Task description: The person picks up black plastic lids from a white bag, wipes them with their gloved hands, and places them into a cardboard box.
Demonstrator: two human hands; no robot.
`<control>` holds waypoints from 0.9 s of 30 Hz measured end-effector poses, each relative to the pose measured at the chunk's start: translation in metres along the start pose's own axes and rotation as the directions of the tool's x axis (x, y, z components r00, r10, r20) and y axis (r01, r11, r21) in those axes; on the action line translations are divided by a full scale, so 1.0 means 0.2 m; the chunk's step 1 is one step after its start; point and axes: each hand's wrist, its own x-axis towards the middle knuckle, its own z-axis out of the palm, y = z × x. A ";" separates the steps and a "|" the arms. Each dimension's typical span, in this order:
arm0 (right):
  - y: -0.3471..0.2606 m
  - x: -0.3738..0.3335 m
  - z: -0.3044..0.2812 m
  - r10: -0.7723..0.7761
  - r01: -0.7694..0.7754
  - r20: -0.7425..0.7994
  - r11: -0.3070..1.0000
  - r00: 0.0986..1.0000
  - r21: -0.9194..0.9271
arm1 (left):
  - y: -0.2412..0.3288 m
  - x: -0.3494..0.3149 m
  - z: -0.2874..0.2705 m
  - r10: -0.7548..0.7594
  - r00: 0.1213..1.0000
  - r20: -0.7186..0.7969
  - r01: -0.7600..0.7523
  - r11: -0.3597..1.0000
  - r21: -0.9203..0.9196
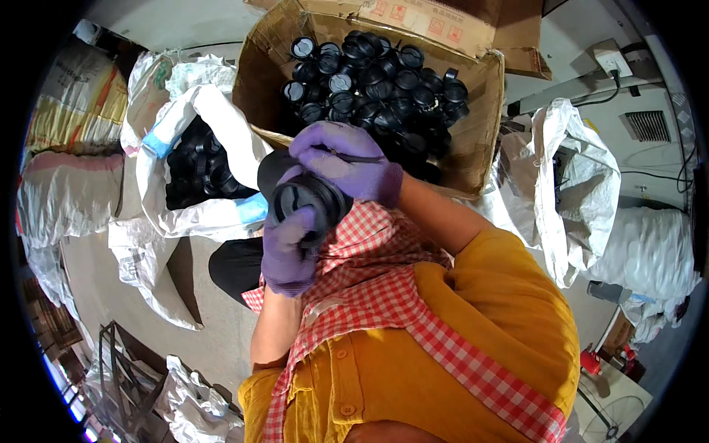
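My left hand (290,255), in a purple glove, grips a black round plastic lid (297,198), its ridged round face turned up and the thumb resting on it. Just above and to the right, my right hand (346,159), also gloved in purple, is closed with its fingers bent over the lid's far side. A slim dark thing shows between those fingers; its kind I cannot make out. Beyond both hands, an open cardboard box (476,129) holds a heap of black lids (377,88) like the one in my hand.
At the left stands an open white woven sack (236,122) with black plastic parts (203,166) inside. Another open white sack (580,184) is on the right. Stacked sacks (70,196) line the far left. A socket with a plugged-in cable (611,63) is at upper right.
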 end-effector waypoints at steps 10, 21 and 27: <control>0.84 -0.27 -0.85 0.506 -0.912 -0.759 0.228 0.410 -0.341 | 0.12 0.07 -0.18 0.499 0.862 -0.090 -0.321 0.674 0.666; 1.44 -0.77 -0.87 0.738 -0.884 -0.583 0.040 0.341 -0.466 | -0.06 0.20 -0.34 0.289 0.950 -0.119 -0.082 0.597 0.798; 1.29 -0.57 -0.84 0.886 -0.096 -0.019 0.029 0.463 -0.995 | -0.05 0.22 -0.16 0.225 0.973 0.058 -0.199 0.681 0.704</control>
